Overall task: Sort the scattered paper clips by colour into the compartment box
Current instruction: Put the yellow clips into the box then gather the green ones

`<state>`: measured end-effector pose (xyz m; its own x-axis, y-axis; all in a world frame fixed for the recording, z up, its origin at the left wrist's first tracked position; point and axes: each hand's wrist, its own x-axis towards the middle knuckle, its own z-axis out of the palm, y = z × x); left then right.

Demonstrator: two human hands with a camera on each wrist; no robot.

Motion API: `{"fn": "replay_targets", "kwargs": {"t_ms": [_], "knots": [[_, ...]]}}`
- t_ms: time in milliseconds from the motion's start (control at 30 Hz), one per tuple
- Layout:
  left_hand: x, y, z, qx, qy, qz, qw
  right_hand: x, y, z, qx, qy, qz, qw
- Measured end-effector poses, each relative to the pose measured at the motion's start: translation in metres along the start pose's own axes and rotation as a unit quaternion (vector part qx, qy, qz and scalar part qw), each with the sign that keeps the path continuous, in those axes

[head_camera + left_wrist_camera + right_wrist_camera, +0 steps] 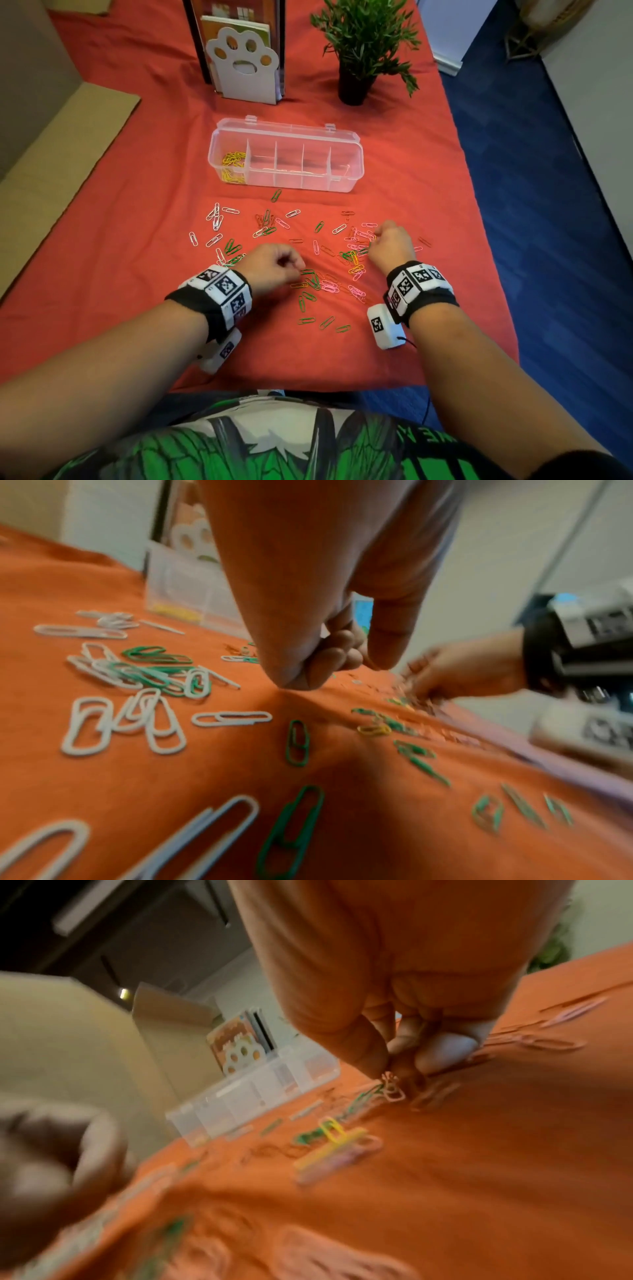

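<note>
The left hand (274, 265) is held low over the red cloth (137, 171) with its fingers (337, 653) curled in; nothing is seen between them. The right hand (390, 245) is lowered onto a tangle of pink paper clips (359, 238), and its thumb and fingertips (445, 1047) are closed together at a clip, though the wrist view is blurred and a firm grasp cannot be told. Green paper clips (308, 298) and white paper clips (214, 219) are scattered around and between both hands. Beyond them the clear compartment box (356, 164) is set open, with yellow paper clips (233, 164) gathered in its leftmost compartment. Behind it a paw-shaped book holder (245, 68) and a potted plant (363, 44) are placed.
</note>
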<state>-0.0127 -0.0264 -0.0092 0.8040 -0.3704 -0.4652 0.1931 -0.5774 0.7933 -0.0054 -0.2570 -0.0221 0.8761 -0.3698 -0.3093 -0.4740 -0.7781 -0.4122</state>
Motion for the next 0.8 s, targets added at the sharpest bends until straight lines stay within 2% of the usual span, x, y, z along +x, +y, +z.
{"fn": "replay_targets", "kwargs": {"t_ms": [67, 133, 233, 367, 633, 800], "knots": [[-0.004, -0.006, 0.005, 0.129, -0.034, 0.048, 0.99, 0.0, -0.003, -0.002, 0.052, -0.018, -0.005, 0.998], [-0.004, -0.013, 0.009, 0.227, -0.026, 0.078, 0.97, -0.002, -0.002, -0.002, 0.108, -0.028, -0.014, 0.994], [-0.005, -0.02, 0.01, 0.261, 0.016, 0.095, 0.961, -0.004, 0.003, -0.005, 0.189, -0.013, -0.009, 0.982], [-0.004, -0.026, 0.008, 0.298, 0.01, 0.121, 0.947, -0.006, 0.005, -0.011, 0.294, -0.015, 0.036, 0.955], [-0.004, -0.03, 0.013, 0.341, 0.013, 0.166, 0.925, -0.008, 0.01, -0.008, 0.21, 0.051, 0.042, 0.976], [-0.002, -0.03, 0.016, 0.374, -0.002, 0.153, 0.915, -0.015, 0.007, -0.003, 0.086, 0.018, 0.009, 0.996]]}}
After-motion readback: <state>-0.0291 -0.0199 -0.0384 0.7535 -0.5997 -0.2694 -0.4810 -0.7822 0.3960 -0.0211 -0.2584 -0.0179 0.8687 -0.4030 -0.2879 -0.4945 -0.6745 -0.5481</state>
